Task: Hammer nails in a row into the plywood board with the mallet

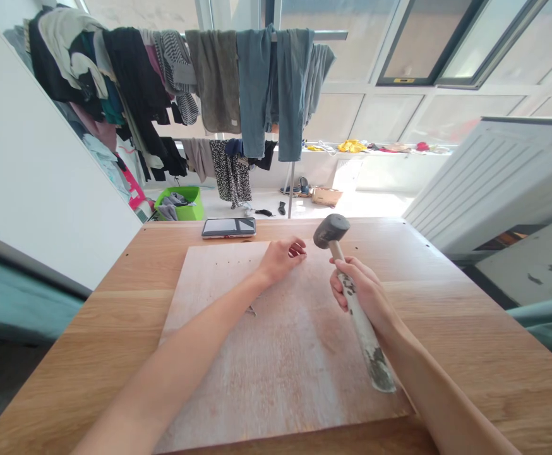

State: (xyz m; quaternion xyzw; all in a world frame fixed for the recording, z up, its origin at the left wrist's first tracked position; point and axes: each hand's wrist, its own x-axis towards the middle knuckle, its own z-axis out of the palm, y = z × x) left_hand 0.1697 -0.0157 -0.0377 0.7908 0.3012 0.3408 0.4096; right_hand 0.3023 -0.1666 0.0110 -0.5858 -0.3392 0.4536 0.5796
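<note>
Now, right hand (367, 289): right of centre, closed firmly round the upper handle of a mallet (364, 335), thumb lying along it.
Mallet: right of centre, held at a slant above the board (276, 373); dark head uppermost, pale handle with worn dark patches running down toward the lower right.
Left hand (282, 260): near the centre, over the upper part of the board, fingers half curled with a gap showing inside the curve; whether anything small is pinched at the tips, I cannot tell.
Board: pale and flat, filling the lower middle of the frame, with a few small dark dots near its upper left edge.
Small pieces (252, 311): on the board, just beside the left forearm, too small to name.
Phone (228, 227): just beyond the board's top edge, left of centre, lying flat on the counter (451, 335).
Counter: wood-grained, spreading across the lower frame beneath the board.
Laundry (213, 82): hanging along the upper left and upper middle, dark garments beside grey and blue trousers.
Green tub (196, 203): beyond the counter, left of centre, with cloth inside.
White slatted panel (479, 165): at the right, below the window (427, 38).
</note>
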